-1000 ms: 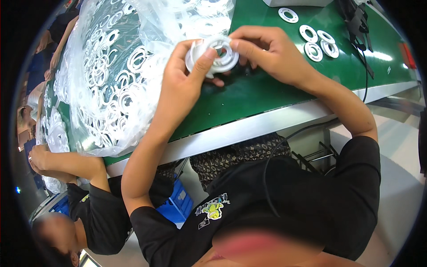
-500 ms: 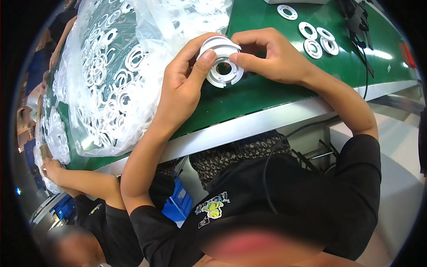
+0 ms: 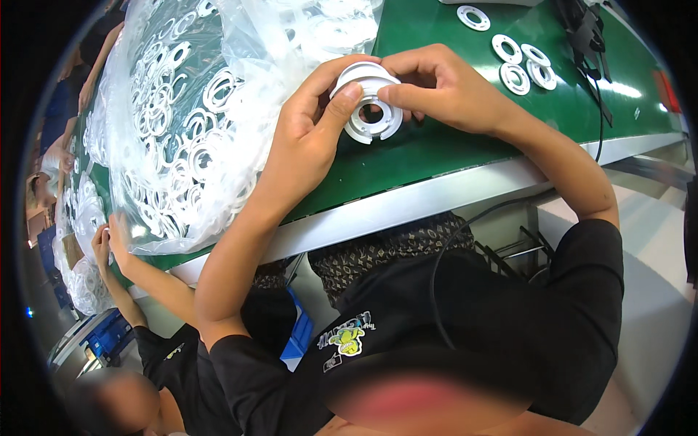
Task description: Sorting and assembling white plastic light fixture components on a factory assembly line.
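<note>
Between my two hands, above the green tabletop, is a white plastic ring part with a round hole in its middle and a small notch at its near edge. A curved white rim piece overlaps its far side; whether the two are joined I cannot tell. My left hand grips the left side, thumb on top and fingers behind. My right hand pinches the right side, its thumb on the upper face and other fingers curled behind and partly hidden.
A large clear plastic bag full of white rings covers the table's left. Several loose white rings lie at the far right, near a black stand with a cable. A co-worker's hands are at the left, beside more bagged parts.
The ring part has turned slightly in my hands, so its notch now shows at the near edge. At the left, the co-worker's hands have come up toward the large bag.
</note>
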### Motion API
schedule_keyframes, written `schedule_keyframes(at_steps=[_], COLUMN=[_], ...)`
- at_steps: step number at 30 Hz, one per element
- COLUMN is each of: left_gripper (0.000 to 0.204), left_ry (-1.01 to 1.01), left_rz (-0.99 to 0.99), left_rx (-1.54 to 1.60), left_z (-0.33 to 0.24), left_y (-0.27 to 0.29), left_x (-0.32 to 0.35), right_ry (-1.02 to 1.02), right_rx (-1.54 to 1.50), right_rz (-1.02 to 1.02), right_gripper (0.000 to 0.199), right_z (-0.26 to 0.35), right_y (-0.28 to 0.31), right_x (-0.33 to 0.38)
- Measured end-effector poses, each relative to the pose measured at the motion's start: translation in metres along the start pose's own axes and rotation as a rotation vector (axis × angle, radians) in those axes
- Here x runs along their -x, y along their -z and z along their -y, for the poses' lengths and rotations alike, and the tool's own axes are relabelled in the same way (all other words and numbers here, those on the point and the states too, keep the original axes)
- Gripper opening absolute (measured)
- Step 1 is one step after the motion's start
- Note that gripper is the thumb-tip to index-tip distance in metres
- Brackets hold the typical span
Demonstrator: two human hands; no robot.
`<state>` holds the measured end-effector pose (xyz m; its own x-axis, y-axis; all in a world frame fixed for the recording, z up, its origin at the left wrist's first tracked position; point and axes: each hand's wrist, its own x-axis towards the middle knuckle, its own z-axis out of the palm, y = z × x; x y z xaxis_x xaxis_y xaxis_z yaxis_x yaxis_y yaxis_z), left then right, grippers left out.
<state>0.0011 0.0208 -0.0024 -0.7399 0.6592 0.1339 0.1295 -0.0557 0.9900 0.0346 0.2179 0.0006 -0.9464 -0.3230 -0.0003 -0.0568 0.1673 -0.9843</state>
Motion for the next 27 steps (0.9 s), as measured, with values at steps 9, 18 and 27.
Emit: schedule_keyframes(at_steps=[9, 18, 27], left_gripper=[0.031, 0.033, 0.029], left_ry=[0.012, 0.062, 0.07], left_rz=[-0.056, -0.166, -0.201], left_rx=[-0.113, 0.116, 0.211], left_z=[0.001, 0.0, 0.001], left_y=[-0.001, -0.001, 0.005], left_x=[0.004, -0.002, -0.004], right_ry=[-0.051, 0.003, 0.035], right_rx=[0.029, -0.103, 0.026], right_rz=[0.009, -0.049, -0.163], right_gripper=[0.025, 0.025, 0.03], right_z=[0.006, -0.003, 0.011], right_y=[-0.002, -0.003, 0.0], right_x=[0.002, -0.001, 0.004])
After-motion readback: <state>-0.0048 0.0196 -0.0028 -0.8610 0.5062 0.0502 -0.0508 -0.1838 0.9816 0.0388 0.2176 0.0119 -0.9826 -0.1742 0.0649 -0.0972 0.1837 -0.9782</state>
